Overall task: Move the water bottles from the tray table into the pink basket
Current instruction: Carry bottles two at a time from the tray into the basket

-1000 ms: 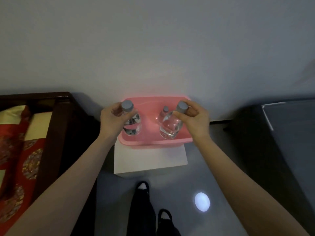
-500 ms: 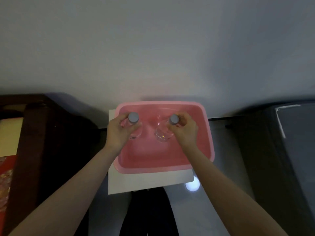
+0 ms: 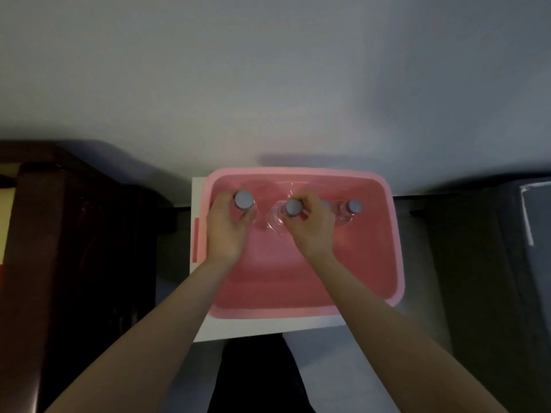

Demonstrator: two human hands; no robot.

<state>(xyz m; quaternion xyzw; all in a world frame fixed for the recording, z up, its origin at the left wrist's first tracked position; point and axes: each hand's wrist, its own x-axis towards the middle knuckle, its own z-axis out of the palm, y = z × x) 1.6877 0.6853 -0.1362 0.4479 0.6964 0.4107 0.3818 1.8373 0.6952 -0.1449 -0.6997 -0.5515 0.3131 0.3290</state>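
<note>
Lowered deeper along the pink basket's far wall, two bottles, left hand and right hand each closed around a neck, for upright standing.

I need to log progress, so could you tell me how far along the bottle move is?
Done: one capped bottle already stands in the pink basket. In hand: the left hand and right hand each hold a bottle upright inside it. Left: letting go; the tray table is out of view.
</note>
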